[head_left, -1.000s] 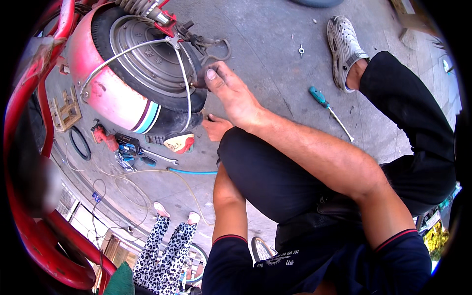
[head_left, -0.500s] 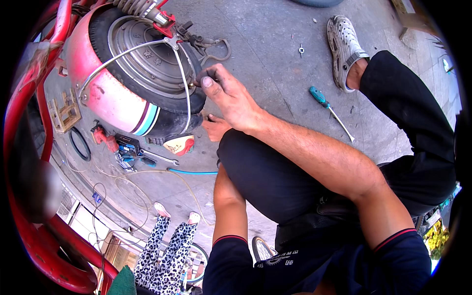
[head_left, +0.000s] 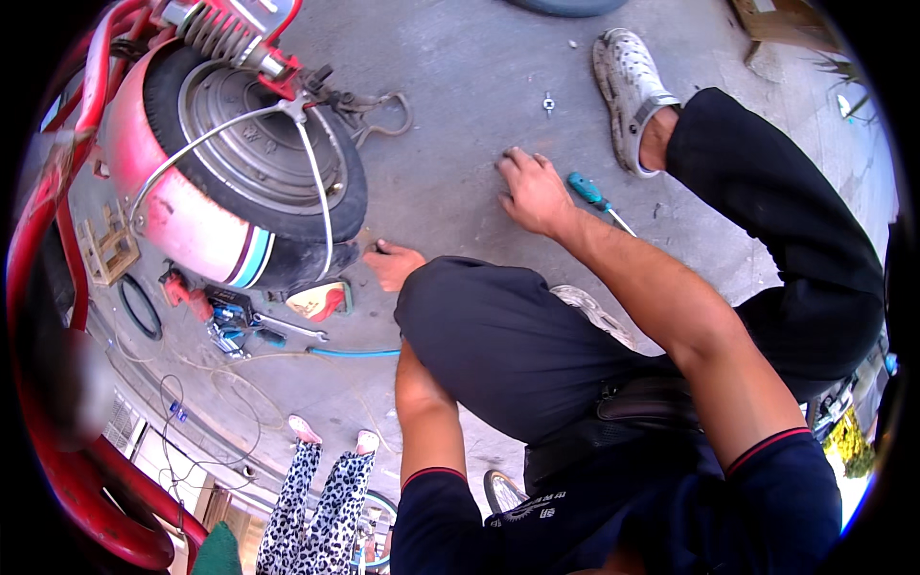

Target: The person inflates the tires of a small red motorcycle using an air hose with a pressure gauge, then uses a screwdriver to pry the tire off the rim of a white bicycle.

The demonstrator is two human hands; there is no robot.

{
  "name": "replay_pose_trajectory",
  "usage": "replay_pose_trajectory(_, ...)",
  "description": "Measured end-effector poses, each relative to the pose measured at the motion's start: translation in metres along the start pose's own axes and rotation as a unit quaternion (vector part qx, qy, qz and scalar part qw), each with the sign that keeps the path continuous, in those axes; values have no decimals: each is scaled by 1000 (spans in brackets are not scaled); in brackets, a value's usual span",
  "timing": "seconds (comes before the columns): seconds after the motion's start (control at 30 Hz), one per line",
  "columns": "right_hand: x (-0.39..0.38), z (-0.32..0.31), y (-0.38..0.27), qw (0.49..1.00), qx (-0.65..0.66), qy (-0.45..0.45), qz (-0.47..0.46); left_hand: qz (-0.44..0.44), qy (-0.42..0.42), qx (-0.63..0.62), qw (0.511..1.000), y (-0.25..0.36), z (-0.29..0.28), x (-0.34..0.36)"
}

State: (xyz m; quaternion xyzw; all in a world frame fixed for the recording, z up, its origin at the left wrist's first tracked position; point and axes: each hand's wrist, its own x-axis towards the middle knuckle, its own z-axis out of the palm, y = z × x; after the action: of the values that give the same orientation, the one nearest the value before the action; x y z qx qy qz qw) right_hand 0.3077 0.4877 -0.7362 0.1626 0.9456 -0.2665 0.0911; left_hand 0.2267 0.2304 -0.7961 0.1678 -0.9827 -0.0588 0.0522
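The right hand (head_left: 537, 195), fingers loose, is near the screwdriver (head_left: 620, 221) on the floor (head_left: 460, 115), likely light, best gripped by its handle (head_left: 586, 189); well apart, the left hand (head_left: 394, 265), hold unclear, is beside the heavy-looking wheel (head_left: 261, 165).

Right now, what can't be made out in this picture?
In the head view:
Left hand: whether it grips anything, hidden by its own fingers.
Screwdriver: tip hidden by the right forearm.
Dark round thing: cut off by the upper edge.
Pale shape at far left: too blurred to name.
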Motion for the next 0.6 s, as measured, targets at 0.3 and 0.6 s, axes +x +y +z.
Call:
replay_pose_trajectory(0.3, 26, -39, 52, 956, 71, 70, 275, -52, -319, -372, 870, -33, -39, 57)
replay_pose_trajectory(0.6, 75, -39, 85, 960, 88, -2, 267, 136, -391, -344, 843, 58, -222, 44)
